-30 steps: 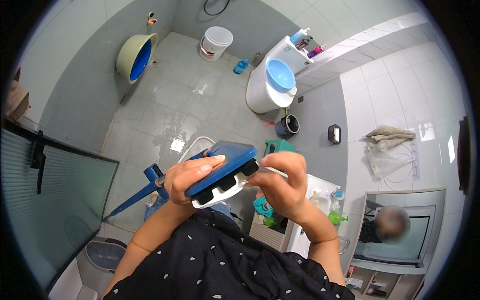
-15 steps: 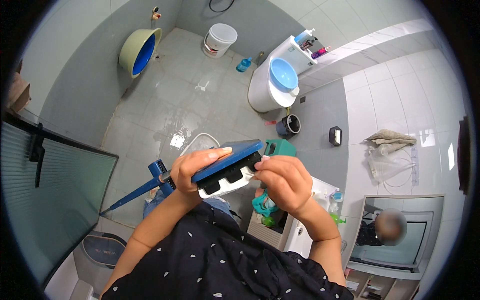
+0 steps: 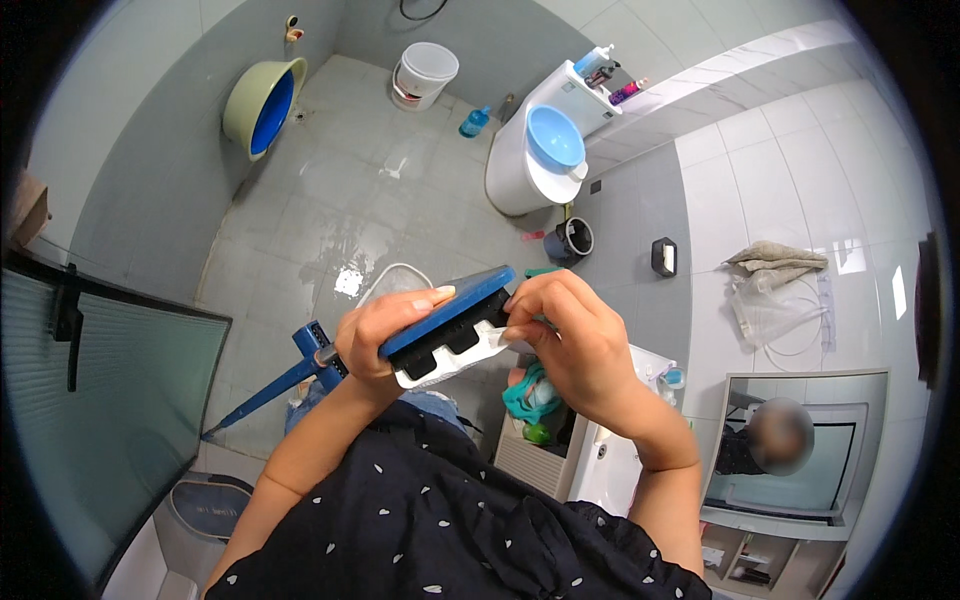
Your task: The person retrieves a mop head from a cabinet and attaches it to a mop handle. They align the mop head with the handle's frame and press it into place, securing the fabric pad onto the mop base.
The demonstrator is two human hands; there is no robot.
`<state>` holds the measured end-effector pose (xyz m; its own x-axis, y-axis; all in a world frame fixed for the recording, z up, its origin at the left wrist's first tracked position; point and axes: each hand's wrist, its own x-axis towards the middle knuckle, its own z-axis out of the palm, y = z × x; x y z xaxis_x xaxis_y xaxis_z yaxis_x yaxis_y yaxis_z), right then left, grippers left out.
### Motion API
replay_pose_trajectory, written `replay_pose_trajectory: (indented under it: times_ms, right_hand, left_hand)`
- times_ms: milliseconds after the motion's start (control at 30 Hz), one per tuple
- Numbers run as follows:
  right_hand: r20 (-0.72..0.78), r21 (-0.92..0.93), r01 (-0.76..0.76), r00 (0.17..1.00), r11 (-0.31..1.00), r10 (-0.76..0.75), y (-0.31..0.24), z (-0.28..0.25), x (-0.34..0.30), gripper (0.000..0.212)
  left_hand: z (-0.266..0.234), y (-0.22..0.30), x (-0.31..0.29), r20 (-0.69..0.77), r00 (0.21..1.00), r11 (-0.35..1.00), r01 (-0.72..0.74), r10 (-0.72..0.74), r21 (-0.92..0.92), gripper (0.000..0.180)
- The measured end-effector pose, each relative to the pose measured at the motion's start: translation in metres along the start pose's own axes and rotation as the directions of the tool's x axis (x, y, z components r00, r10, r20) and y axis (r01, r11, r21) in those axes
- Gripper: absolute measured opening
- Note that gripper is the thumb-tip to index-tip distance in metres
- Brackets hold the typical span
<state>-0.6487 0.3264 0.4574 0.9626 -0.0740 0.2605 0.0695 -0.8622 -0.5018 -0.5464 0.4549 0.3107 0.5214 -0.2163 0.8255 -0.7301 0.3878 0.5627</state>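
My left hand (image 3: 375,335) grips a flat mop head with a blue top plate (image 3: 450,308) and black underside (image 3: 470,322), held tilted at waist height. Its thumb lies across the blue plate. Along the lower edge sits a notched white pad (image 3: 455,364), partly off the black part. With thumb and fingers, my right hand (image 3: 575,335) pinches that pad's right corner; the fingertips partly hide it. Left of my left hand is a long blue piece (image 3: 265,400) with a short metal rod (image 3: 326,354); its join to the mop head is hidden.
Wet grey tiles (image 3: 320,240) spread ahead. A yellow-green tub (image 3: 245,105), white bucket (image 3: 420,80), blue bottle (image 3: 474,123) and small bin (image 3: 568,240) stand beyond. A light blue basin (image 3: 556,138) rests on the toilet (image 3: 510,175). A glass door (image 3: 130,380) is at left, a washbasin (image 3: 610,470) at right.
My right hand has drawn the pad's right corner away from the black part, and the gap has widened. My left hand keeps its hold. The view has shifted slightly.
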Motion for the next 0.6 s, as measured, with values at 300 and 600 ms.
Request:
replay_pose_trajectory:
  times_ms: [300,600]
  right_hand:
    - [0.186,0.076,-0.171,0.97,0.982,0.154,-0.006,-0.02,0.012,0.017]
    - [0.429,0.388,-0.654,0.752,0.65,0.5,-0.002,-0.024,0.013,0.011]
  left_hand:
    - [0.005,0.007,0.005,-0.087,0.996,1.0,-0.016,0.016,0.006,0.045]
    - [0.005,0.012,0.0,-0.045,0.999,0.999,-0.025,0.027,0.038,0.044]
